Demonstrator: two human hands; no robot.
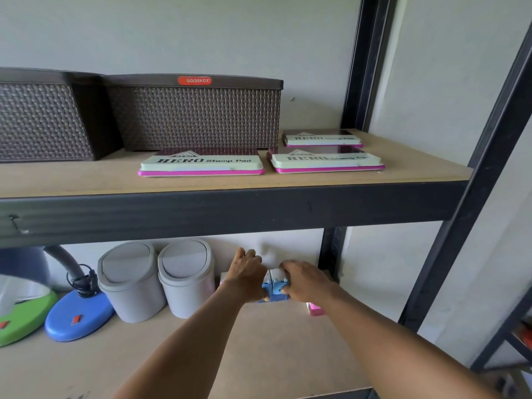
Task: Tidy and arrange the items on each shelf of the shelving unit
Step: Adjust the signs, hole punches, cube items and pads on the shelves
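On the upper shelf (86, 182), at the far left, a brown woven-pattern basket (40, 122) is standing; just beside it a second one, the GOLDENOX basket (195, 116), is sitting against the wall; in front of this one a HERO stamp pad (201, 165) is lying flat near the shelf edge; to the right a second stamp pad (326, 162) is lying beside it, and a third stamp pad (324, 138) is lying behind that one, close to the black upright post (362, 61).

On the lower shelf (259, 347), from the left, a green lamp base (26, 318) and a blue lamp base (79, 315) are resting next to each other; two grey swing-lid bins (131, 283) and (187, 279) are standing side by side, touching or almost touching.

To the right of the bins the left hand (247, 276) is gripping one small blue-and-white box (266, 289); the right hand (305, 280) is gripping a second small blue-and-white box (277, 286); both hands are closed around their boxes, and the two boxes are standing pressed together near the back wall; what these boxes are I cannot tell; a pink box (315, 309) is showing partly under the right wrist.
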